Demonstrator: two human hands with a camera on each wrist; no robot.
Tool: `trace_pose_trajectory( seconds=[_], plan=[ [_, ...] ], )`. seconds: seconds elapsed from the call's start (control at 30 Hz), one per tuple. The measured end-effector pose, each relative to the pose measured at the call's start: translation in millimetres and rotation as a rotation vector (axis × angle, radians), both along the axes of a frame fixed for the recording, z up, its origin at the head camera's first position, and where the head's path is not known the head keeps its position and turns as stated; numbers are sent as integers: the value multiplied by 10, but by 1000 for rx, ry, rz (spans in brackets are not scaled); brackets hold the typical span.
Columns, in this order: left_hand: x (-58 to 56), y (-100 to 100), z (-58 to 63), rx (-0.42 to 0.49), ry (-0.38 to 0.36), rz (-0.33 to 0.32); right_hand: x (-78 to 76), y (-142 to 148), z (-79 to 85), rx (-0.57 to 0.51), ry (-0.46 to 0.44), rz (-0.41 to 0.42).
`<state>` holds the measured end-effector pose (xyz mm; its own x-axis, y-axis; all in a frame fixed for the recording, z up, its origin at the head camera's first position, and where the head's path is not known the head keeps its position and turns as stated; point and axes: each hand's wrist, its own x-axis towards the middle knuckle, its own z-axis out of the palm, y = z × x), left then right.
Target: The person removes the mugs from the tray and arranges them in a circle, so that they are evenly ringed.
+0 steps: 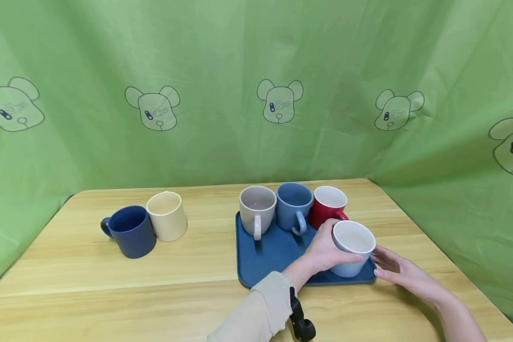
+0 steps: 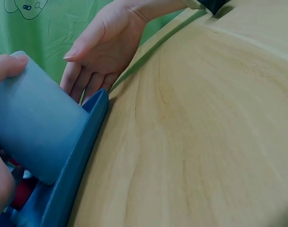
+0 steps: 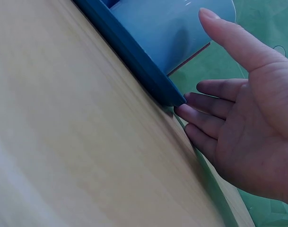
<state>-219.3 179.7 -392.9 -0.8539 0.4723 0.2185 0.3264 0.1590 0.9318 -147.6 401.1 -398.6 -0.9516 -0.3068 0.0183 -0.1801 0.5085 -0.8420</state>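
Note:
My left hand (image 1: 325, 249) grips a light blue mug (image 1: 349, 270) with a white inside, its thumb across the near side and its fingers round the left. The mug is at the front right corner of a dark blue tray (image 1: 262, 263), close over its surface. Just right of that corner is my right hand (image 1: 406, 276), fingers extended and palm turned toward the mug, holding nothing. In the right wrist view its fingertips (image 3: 184, 109) are right at the tray's corner. No handle shows on the held mug.
Along the tray's back stand a greyish mug (image 1: 256, 209), a blue mug (image 1: 291, 209) and a red mug (image 1: 322, 211) with a white inside. Farther left on the wooden table (image 1: 111, 294), a navy mug (image 1: 137, 237) stands beside a cream mug (image 1: 168, 223). A green curtain (image 1: 222, 95) surrounds the table.

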Motion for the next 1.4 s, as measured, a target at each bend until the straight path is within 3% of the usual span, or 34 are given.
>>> trace_pose_trajectory(
  seconds=[0.3,0.47,0.87,1.17,1.4],
  plan=[
    [18,-37,-36,3,14,69,-15,-36,9,-28,0,25],
    [58,-117,10,34,-5,66,-20,-37,6,-45,-6,32],
    [274,-389,174,90,60,-78,-13,-4,-5,-9,-20,8],
    [523,-741,335,100,14,-181,-10,-18,17,-28,-6,17],
    [654,-1045,382,102,3,-199,-26,-16,-1,-26,-11,13]
  ],
)
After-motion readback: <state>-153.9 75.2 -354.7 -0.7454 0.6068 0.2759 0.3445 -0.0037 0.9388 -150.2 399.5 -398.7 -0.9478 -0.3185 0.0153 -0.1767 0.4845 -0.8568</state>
